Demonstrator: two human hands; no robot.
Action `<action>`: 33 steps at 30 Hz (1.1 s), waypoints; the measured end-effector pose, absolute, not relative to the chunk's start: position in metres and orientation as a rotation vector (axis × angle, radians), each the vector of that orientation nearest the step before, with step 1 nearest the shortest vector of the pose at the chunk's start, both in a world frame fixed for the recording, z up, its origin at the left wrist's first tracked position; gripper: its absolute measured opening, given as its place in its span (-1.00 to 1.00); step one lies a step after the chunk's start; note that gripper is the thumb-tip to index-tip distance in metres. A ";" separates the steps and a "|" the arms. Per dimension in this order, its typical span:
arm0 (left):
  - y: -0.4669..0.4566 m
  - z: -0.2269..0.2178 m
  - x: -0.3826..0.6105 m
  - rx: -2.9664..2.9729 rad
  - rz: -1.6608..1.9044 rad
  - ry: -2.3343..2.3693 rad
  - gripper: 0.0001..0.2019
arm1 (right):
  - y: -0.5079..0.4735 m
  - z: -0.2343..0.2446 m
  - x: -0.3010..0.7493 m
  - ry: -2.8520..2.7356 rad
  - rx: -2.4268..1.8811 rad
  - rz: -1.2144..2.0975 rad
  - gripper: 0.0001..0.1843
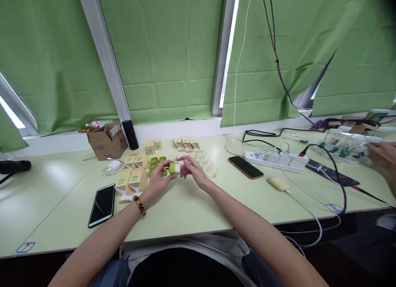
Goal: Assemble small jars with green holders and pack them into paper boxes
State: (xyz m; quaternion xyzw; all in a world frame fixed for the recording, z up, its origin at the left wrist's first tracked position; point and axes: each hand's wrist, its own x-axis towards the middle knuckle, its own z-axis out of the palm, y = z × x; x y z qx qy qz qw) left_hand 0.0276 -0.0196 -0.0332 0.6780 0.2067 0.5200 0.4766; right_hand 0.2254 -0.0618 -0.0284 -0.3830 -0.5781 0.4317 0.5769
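Observation:
My left hand [159, 177] is closed on a small green-and-white case [175, 168], its green part between thumb and fingers and its white end facing right. A short loop shows at the green side. My right hand [192, 170] is close by the white end, fingers apart and loosely bent; whether they touch it is hard to see. Behind my left hand lie several small green cases [154, 163], partly covered by it. Beyond my right hand stand clear round plastic cups [212, 171] with yellow bits inside. Open cream boxes [138, 179] with green windows are left of my left hand.
More cream boxes [187, 144] stand at the back. A phone [102, 205] and white cable [113, 167] lie left, near a cardboard box [108, 141] and black cylinder [130, 135]. Right are another phone [246, 167], a power strip [275, 161] and another person's hand [383, 155] at clear containers [343, 144].

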 end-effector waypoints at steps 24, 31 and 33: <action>-0.007 -0.040 0.025 1.345 1.297 0.631 -0.40 | -0.114 0.023 0.311 -1.982 -2.344 -0.057 -0.81; -0.005 -0.043 0.025 1.340 1.288 0.579 -0.42 | -0.103 0.039 0.305 -2.134 -1.630 0.262 -0.88; -0.006 -0.042 0.024 1.325 1.280 0.529 -0.44 | -0.093 0.042 0.298 -2.136 -1.397 0.452 -0.88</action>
